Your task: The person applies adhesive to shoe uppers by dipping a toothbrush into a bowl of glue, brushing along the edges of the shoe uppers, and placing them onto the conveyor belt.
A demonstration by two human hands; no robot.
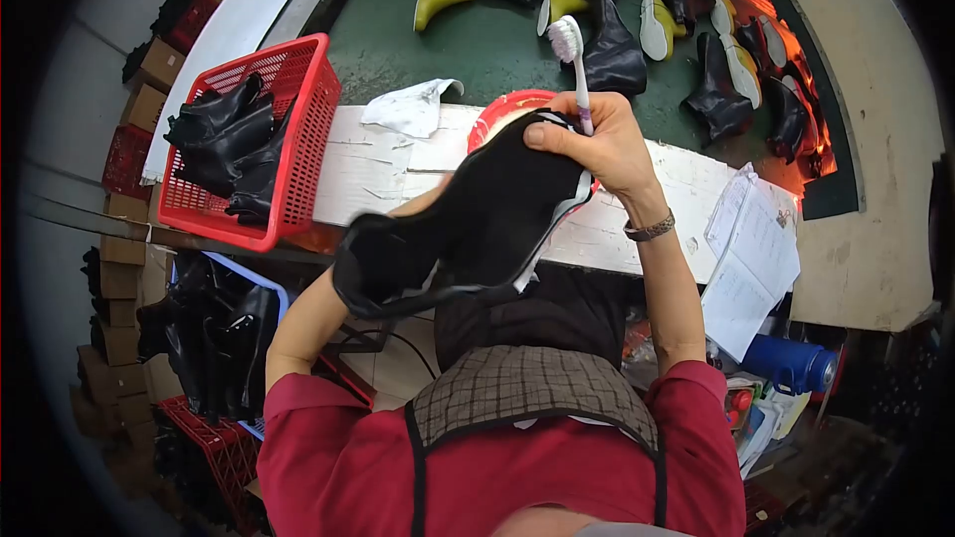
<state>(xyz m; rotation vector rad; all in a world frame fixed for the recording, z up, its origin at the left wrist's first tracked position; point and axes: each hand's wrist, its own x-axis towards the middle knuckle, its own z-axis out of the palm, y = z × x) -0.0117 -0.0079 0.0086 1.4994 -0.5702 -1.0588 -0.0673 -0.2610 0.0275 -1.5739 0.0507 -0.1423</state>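
Note:
A black boot upper (477, 204), unsoled and spread with its dark inner side facing me, is held over the front of the bench. My right hand (602, 144) is closed, its thumb pressing the upper's top edge. In the same hand stands a toothbrush (579, 70), with white paste-like stuff on its bristles. My left hand (428, 199) holds the upper from behind; only a blurred bit of it shows and its fingers are hidden. Behind the upper, a red-rimmed bowl (497, 111) with pale contents is partly covered.
A red basket (323, 104) of black boot pieces stands at left. White rag (410, 109) and papers (756, 249) lie on the white board (358, 164). Finished-looking boots (607, 50) lie on the green surface (393, 50), near an orange-glowing heater (811, 89). A blue bottle (786, 363) is at right.

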